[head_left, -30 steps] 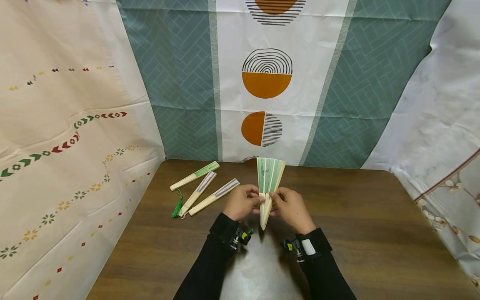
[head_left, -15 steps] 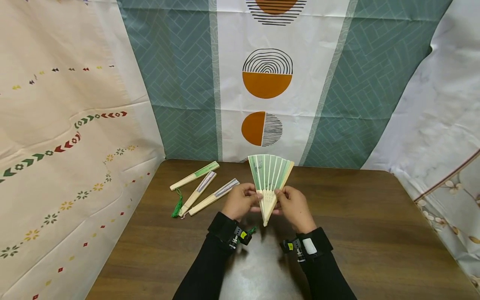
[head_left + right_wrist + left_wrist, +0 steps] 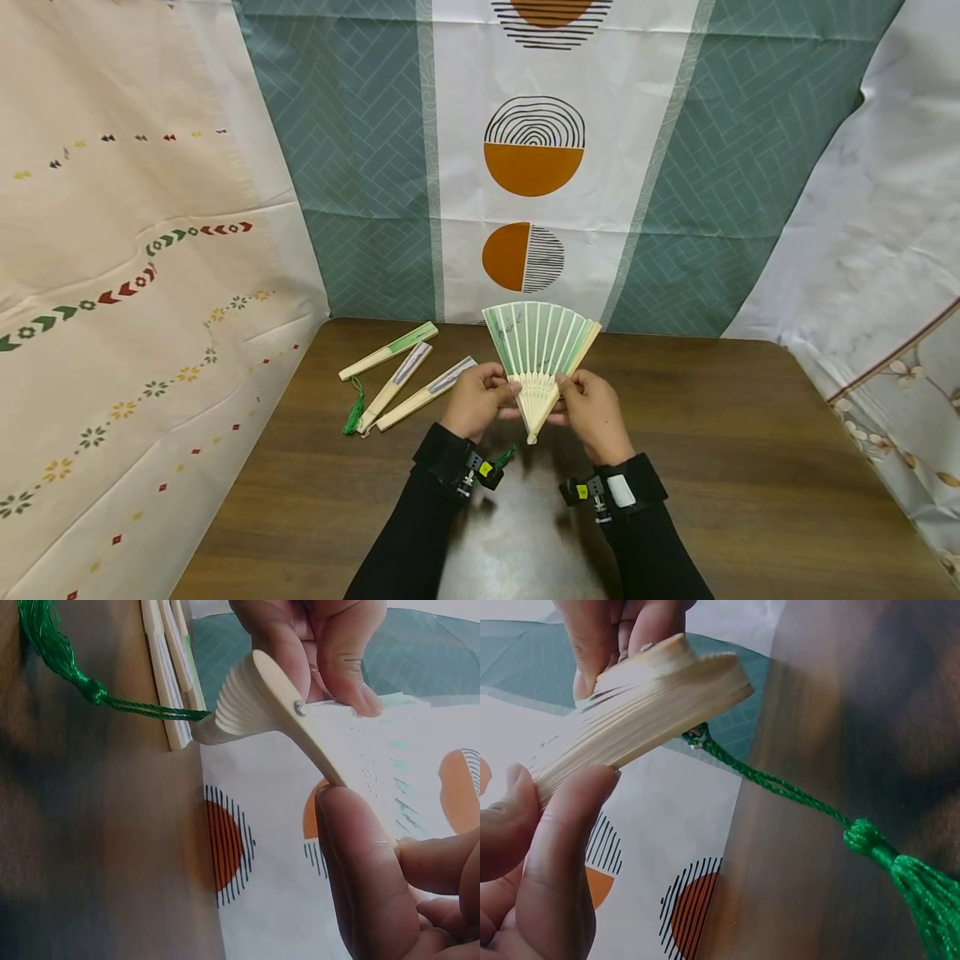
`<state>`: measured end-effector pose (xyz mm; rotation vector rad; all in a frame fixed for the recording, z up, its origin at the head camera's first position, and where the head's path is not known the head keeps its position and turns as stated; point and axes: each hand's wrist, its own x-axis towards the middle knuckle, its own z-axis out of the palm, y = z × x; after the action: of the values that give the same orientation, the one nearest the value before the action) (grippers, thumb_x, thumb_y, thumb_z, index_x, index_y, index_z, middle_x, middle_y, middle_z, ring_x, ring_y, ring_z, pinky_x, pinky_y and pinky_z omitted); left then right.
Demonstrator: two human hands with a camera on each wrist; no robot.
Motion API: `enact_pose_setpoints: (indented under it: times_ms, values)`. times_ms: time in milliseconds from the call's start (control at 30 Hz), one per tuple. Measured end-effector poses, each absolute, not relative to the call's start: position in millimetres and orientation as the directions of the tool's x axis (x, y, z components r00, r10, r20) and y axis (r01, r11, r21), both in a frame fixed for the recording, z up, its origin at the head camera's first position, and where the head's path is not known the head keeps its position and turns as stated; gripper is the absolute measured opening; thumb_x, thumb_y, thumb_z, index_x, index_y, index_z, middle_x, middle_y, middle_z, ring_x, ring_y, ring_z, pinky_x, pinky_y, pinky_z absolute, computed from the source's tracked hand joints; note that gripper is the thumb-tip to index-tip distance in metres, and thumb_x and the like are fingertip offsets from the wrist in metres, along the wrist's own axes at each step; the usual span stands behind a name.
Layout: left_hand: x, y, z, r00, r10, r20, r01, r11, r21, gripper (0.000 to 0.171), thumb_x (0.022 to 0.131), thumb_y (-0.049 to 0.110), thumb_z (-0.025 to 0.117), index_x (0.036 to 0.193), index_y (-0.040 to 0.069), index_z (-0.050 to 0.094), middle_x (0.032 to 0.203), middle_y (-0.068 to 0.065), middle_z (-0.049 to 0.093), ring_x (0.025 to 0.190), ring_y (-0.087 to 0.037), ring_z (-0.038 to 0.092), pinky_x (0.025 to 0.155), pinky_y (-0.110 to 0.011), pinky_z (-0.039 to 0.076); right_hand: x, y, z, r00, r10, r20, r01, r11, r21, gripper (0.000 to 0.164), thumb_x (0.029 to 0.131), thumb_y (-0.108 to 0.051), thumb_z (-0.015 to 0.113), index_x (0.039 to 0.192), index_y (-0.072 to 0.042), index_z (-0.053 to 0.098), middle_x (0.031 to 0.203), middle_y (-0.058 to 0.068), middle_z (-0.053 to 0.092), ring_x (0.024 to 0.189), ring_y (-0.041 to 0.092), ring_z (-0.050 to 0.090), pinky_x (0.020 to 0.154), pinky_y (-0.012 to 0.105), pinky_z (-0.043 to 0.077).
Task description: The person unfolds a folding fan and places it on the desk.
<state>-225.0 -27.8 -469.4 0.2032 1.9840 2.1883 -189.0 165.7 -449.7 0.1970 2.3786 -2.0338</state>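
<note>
Centre of frame: left hand (image 3: 476, 402) and right hand (image 3: 596, 411) each pinch the ribs of a half-spread green fan (image 3: 540, 342); three folded fans (image 3: 405, 377) lie at left.

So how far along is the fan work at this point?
Partly done. The green folding fan is spread to a wedge, not a full arc, held upright above the wooden table. The left hand and right hand pinch its bamboo ribs near the pivot. Three closed fans lie untouched at the table's back left.
</note>
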Motion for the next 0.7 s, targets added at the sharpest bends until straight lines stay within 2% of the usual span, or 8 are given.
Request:
enact_pose_setpoints:
  times_ms: [267,533,700]
  values:
    - [-225.8,-27.2,-472.4,-0.976,0.217,-0.021,-0.058,-0.166,0.984,0.004,0.107,-0.014,0.066,0.106,-0.010,0.068,0.087,-0.003,0.069,0.081,-0.013,0.078,0.078,-0.040,0.076,-190.1,167.7,-449.1,-0.989,0.119,-0.090,0.103,0.116,-0.988,0.032,0.123,-0.018,0.053,0.124,0.012,0.065,0.102,0.018,0.076,0.081,0.012,0.078,0.072,0.025,0.072]
    - [-225.4,-25.5,-472.8,-0.979,0.204,-0.026,-0.070,-0.209,0.975,0.008,0.108,-0.014,0.065,0.103,-0.008,0.065,0.087,-0.003,0.068,0.079,-0.011,0.077,0.073,-0.031,0.074,-190.6,168.0,-449.9,-0.986,0.143,-0.086,0.099,0.086,-0.991,0.032,0.123,-0.016,0.052,0.126,0.013,0.065,0.107,0.021,0.078,0.083,0.012,0.080,0.080,0.032,0.075]
    - [-224.9,-24.1,-472.4,-0.982,0.184,-0.043,-0.090,-0.257,0.962,0.015,0.109,-0.013,0.064,0.098,-0.005,0.058,0.085,-0.002,0.066,0.078,-0.010,0.073,0.070,-0.026,0.073,-192.4,168.8,-451.1,-0.984,0.159,-0.085,0.092,0.040,-0.995,0.032,0.123,-0.014,0.050,0.127,0.015,0.063,0.105,0.019,0.076,0.082,0.012,0.080,0.077,0.028,0.074]
